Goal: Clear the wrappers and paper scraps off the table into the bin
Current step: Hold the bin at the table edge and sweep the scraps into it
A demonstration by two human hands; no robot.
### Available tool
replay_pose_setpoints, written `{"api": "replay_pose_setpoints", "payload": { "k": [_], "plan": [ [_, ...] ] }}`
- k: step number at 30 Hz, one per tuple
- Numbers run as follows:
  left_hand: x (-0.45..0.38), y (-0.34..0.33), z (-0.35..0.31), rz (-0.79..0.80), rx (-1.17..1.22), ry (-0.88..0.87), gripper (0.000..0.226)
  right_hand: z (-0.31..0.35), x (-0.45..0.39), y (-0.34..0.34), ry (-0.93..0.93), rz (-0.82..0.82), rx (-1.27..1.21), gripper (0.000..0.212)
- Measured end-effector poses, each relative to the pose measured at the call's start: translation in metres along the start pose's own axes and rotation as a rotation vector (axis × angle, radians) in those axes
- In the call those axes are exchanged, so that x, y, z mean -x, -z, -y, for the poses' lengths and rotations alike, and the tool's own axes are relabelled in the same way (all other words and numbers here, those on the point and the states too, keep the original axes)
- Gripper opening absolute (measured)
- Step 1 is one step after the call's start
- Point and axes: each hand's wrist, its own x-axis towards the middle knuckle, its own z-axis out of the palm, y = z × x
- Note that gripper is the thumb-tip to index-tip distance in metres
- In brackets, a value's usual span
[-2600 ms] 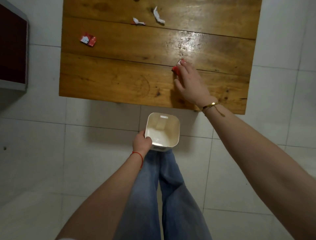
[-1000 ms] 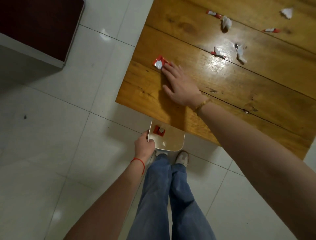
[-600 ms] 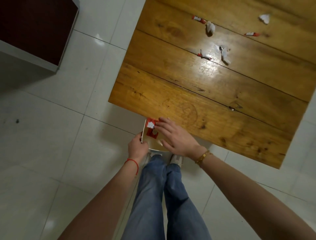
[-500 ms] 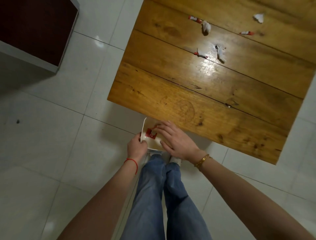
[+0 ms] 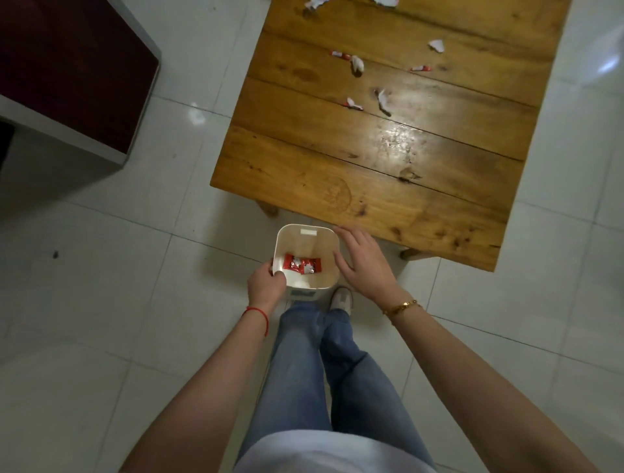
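My left hand (image 5: pixel 266 285) grips the near left rim of a small white bin (image 5: pixel 329 236), held just below the front edge of the wooden table (image 5: pixel 337 189). Red wrappers (image 5: pixel 302 265) lie at the bottom of the bin. My right hand (image 5: pixel 363 261) hovers over the bin's right rim, fingers spread, holding nothing. On the far half of the table lie several scraps: a red-and-white wrapper (image 5: pixel 353 104), a white paper strip (image 5: pixel 383 101), a crumpled white scrap (image 5: pixel 357 64), a red wrapper (image 5: pixel 340 54), another red wrapper (image 5: pixel 420 69) and a white scrap (image 5: pixel 436 45).
More white scraps (image 5: pixel 315 4) lie at the table's far edge. A dark red cabinet (image 5: pixel 67 77) with a grey frame stands at the left. White floor tiles surround the table. My legs in jeans (image 5: pixel 320 371) and a shoe (image 5: pixel 341 298) are below the bin.
My right hand swept a red wrapper off the table's front edge into the bin, then let it go and opened. The bin tilted upright, with the wrappers inside.
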Motion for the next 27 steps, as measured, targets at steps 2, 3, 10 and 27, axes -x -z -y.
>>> {"api": "replay_pose_setpoints", "payload": {
  "k": [2,3,10,27],
  "plan": [
    [0.018,0.002,-0.008,0.005,-0.004,-0.016,0.028,0.002,0.018,0.014,-0.039,-0.028,-0.018,0.045],
    [0.027,0.003,-0.012,0.015,-0.009,-0.025,0.028,0.003,0.027,0.021,-0.061,-0.044,-0.031,0.045],
    [0.084,0.012,-0.043,0.094,-0.037,-0.129,0.023,0.014,0.090,0.071,-0.227,-0.197,-0.092,0.044],
    [0.127,-0.003,-0.147,0.305,-0.269,-0.406,0.032,0.011,0.178,0.136,-0.618,-0.521,-0.172,0.043]
  ]
}}
